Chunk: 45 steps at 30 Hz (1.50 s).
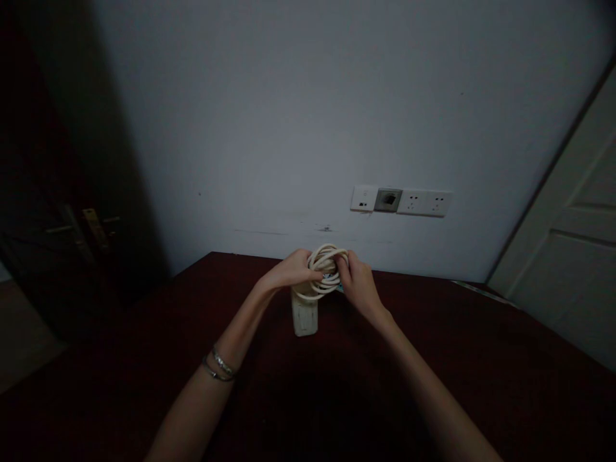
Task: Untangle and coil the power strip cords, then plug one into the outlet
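Both my hands meet over the far middle of a dark red table (433, 359). My left hand (289, 273) is closed on one side of a coil of cream cable (323, 258). My right hand (357, 282) pinches the other side of the same coil. Below the coil a cream power strip (305, 314) hangs or stands on end, its top hidden behind my left hand. Two thin bracelets sit on my left wrist. Something small and bluish shows between my hands, too hidden to name.
A white wall rises behind the table with a row of wall sockets (402, 201). A dark door with a brass handle (89, 231) is at the left. A white panelled door (572, 244) stands at the right.
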{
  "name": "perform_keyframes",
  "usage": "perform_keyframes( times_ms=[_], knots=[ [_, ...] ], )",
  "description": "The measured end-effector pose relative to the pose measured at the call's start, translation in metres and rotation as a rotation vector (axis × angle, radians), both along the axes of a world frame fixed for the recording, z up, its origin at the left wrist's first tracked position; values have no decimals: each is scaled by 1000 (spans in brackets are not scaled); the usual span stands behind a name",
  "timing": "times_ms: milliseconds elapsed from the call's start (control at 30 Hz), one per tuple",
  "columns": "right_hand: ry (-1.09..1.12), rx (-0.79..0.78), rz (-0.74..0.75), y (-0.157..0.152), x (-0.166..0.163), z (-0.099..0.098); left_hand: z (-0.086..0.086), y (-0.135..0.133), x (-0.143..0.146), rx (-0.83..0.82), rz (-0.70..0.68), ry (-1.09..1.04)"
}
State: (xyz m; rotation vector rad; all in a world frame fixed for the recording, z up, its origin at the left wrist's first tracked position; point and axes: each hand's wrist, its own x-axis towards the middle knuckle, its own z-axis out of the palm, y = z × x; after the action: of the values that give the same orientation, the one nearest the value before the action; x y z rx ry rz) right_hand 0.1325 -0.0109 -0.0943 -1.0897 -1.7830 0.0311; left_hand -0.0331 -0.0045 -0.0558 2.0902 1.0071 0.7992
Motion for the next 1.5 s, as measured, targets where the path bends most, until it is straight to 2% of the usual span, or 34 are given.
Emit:
perform_keyframes(
  times_ms=[133, 267, 500, 667, 900, 1067, 1233, 1367, 1500],
  knots=[
    [0, 5, -3, 2, 2, 1, -4, -1, 6, 53, 43, -2],
    [-13, -11, 9, 5, 4, 0, -6, 2, 6, 19, 102, -41],
    [46, -52, 76, 11, 7, -2, -9, 7, 0, -179, -15, -246],
    [147, -87, 123, 15, 8, -5, -14, 11, 2, -224, -50, -332],
    [367, -214, 190, 20, 12, -4, -23, 13, 14, -210, -17, -457],
    [379, -254, 158, 17, 15, 1, -22, 11, 15, -93, -68, -452],
    [336, -218, 136, 12, 17, 8, -14, 5, 11, 145, -65, -318],
    [466, -226, 109, 5, 19, 15, -10, -2, 13, 386, 49, -188],
    [649, -264, 226, -6, 11, 21, -10, -4, 16, 558, 232, -204]
  ],
)
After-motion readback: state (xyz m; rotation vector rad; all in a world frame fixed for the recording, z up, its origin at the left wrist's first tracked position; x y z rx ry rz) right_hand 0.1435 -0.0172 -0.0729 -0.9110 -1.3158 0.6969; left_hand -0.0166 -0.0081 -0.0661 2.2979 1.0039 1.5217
